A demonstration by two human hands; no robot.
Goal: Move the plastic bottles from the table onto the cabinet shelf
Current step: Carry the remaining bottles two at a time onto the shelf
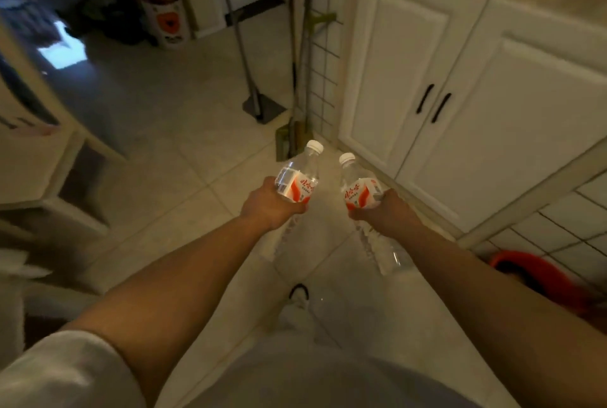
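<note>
My left hand (pixel 267 205) grips a clear plastic bottle (pixel 299 177) with a white cap and a red-and-white label, held out over the tiled floor. Beside it my right hand (pixel 386 208) grips a second bottle of the same kind (pixel 359 189). Both bottles tilt forward with their caps pointing away from me and their bases showing below my hands. A white cabinet (pixel 460 105) with two doors shut and black handles stands to the right. Its shelf area above is blurred at the top edge.
Long-handled cleaning tools (pixel 249 79) lean against a tiled wall corner ahead. A white shelf unit (pixel 49 177) stands on the left. A red basin (pixel 538 279) sits on the floor at the right. A patterned bin (pixel 166 18) stands far back.
</note>
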